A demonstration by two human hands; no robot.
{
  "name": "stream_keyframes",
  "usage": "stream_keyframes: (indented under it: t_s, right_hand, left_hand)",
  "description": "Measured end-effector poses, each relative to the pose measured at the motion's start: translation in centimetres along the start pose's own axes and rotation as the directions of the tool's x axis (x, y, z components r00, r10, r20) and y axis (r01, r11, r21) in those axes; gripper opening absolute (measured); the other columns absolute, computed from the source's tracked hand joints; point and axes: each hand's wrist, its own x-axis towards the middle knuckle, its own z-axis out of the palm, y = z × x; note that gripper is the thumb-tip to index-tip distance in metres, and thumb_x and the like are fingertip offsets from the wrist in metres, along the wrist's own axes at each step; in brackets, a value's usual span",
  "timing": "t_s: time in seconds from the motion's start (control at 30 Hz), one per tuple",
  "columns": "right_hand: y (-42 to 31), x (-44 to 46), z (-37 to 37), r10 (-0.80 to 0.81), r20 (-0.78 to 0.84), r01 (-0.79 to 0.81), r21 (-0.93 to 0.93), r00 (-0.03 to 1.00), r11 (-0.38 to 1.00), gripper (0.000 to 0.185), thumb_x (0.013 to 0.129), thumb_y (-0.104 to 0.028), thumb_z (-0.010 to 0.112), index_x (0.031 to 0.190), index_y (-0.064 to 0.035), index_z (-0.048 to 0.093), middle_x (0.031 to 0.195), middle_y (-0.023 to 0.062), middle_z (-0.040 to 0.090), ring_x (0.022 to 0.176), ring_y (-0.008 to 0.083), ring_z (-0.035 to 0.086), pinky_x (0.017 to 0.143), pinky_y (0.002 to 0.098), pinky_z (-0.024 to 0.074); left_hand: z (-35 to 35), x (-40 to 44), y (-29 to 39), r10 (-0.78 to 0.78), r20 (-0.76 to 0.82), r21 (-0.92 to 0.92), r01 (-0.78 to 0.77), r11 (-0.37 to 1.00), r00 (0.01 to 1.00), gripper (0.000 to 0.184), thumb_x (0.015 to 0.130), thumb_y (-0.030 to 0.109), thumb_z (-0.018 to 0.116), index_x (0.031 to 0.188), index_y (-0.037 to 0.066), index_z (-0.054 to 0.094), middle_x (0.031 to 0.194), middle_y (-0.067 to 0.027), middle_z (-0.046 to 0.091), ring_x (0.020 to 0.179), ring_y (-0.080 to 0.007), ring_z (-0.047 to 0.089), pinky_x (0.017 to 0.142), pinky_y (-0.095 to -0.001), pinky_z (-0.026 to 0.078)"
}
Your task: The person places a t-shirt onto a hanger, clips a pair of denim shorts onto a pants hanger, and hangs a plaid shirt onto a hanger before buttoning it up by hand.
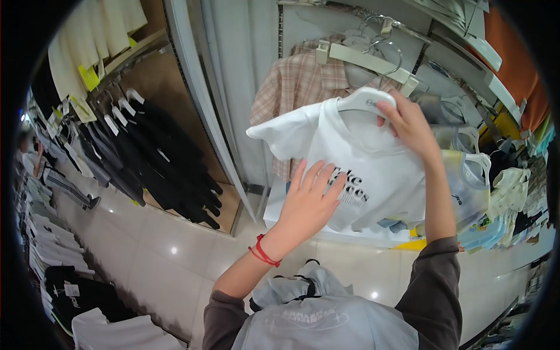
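The right hand (405, 121) pinches the top of a white hanger (366, 100) between thumb and fingers, and a white T-shirt (350, 157) with black lettering hangs from it. The left hand (310, 201), fingers spread, lies against the shirt's front. Behind is a pink plaid shirt (277, 96) on the rack (350, 10).

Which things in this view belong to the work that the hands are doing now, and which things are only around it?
In the work:
- white T-shirt, left hand spread on its front
- white hanger, held by the right hand

Only around:
- plaid shirt, hanging behind
- black garments on the left rack
- black printed garment, lower left
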Motion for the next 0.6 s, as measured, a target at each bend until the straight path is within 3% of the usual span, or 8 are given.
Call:
stream_keyframes:
  t_s: [0.13, 0.23, 0.33, 0.43, 0.53, 0.6]
  right_hand:
    - [1.0, 1.5, -2.8, -0.026, -0.049, 0.029, 0.055, 0.998, 0.998, 0.034, 0.089, -0.036, 0.049, 0.085, -0.0024, 0.054, 0.063, 0.0024, 0.058, 0.048, 0.0087, 0.042, 0.045, 0.0243, 0.0361]
    - [1.7, 2.9, -4.1, -0.010, -0.078, 0.014, 0.058, 0.997, 0.998, 0.035, 0.089, -0.037, 0.049, 0.086, -0.0023, 0.054, 0.064, 0.0026, 0.058, 0.047, 0.0088, 0.042, 0.045, 0.0244, 0.0358]
    - [3.0, 5.0, -5.0, -0.067, -0.066, 0.072, 0.079, 0.996, 0.994, 0.035, 0.088, -0.037, 0.050, 0.089, -0.0020, 0.054, 0.064, 0.0028, 0.058, 0.046, 0.0089, 0.042, 0.043, 0.0237, 0.0351]
    - [3.0, 6.5, -5.5, -0.114, -0.037, 0.117, 0.101, 0.993, 0.988, 0.036, 0.088, -0.037, 0.050, 0.090, -0.0016, 0.055, 0.064, 0.0031, 0.058, 0.045, 0.0089, 0.042, 0.043, 0.0234, 0.0360]
    - [3.1, 7.9, -5.2, -0.138, 0.005, 0.137, 0.113, 0.990, 0.984, 0.036, 0.087, -0.036, 0.051, 0.092, -0.0010, 0.056, 0.065, 0.0036, 0.059, 0.044, 0.0091, 0.043, 0.043, 0.0236, 0.0377]
    - [3.9, 8.9, -4.7, -0.177, 0.056, 0.168, 0.135, 0.983, 0.976, 0.034, 0.087, -0.034, 0.052, 0.092, -0.0008, 0.056, 0.065, 0.0046, 0.059, 0.044, 0.0097, 0.046, 0.043, 0.0243, 0.0393]
  left_hand:
    - [0.9, 0.0, -0.9, -0.035, 0.090, -0.002, 0.035, 0.999, 0.995, 0.052, 0.071, 0.022, 0.068, 0.118, 0.009, 0.049, 0.123, -0.0124, 0.042, 0.118, -0.0308, 0.036, 0.101, -0.0511, 0.024]
    - [1.4, 1.1, -1.2, -0.034, 0.093, -0.048, 0.039, 0.998, 0.995, 0.054, 0.071, 0.020, 0.067, 0.120, 0.008, 0.048, 0.124, -0.0151, 0.042, 0.120, -0.0334, 0.034, 0.102, -0.0526, 0.021]
    - [1.8, 2.7, -1.7, -0.075, 0.000, -0.050, 0.075, 0.996, 0.997, 0.058, 0.070, 0.018, 0.069, 0.122, 0.007, 0.046, 0.125, -0.0162, 0.038, 0.118, -0.0352, 0.035, 0.102, -0.0498, 0.024]
    - [3.2, 4.1, -3.9, -0.177, -0.098, -0.187, 0.157, 0.970, 0.979, 0.065, 0.069, 0.017, 0.069, 0.125, 0.005, 0.040, 0.128, -0.0194, 0.035, 0.119, -0.0374, 0.034, 0.102, -0.0477, 0.024]
    - [4.4, 5.2, -7.2, -0.325, -0.318, -0.144, 0.293, 0.945, 0.891, 0.070, 0.070, 0.019, 0.069, 0.128, 0.002, 0.035, 0.131, -0.0222, 0.031, 0.121, -0.0399, 0.031, 0.100, -0.0506, 0.024]
    - [4.7, 5.9, -9.8, -0.463, -0.436, -0.314, 0.351, 0.882, 0.772, 0.072, 0.071, 0.019, 0.070, 0.129, 0.001, 0.032, 0.133, -0.0233, 0.028, 0.123, -0.0380, 0.029, 0.099, -0.0481, 0.026]
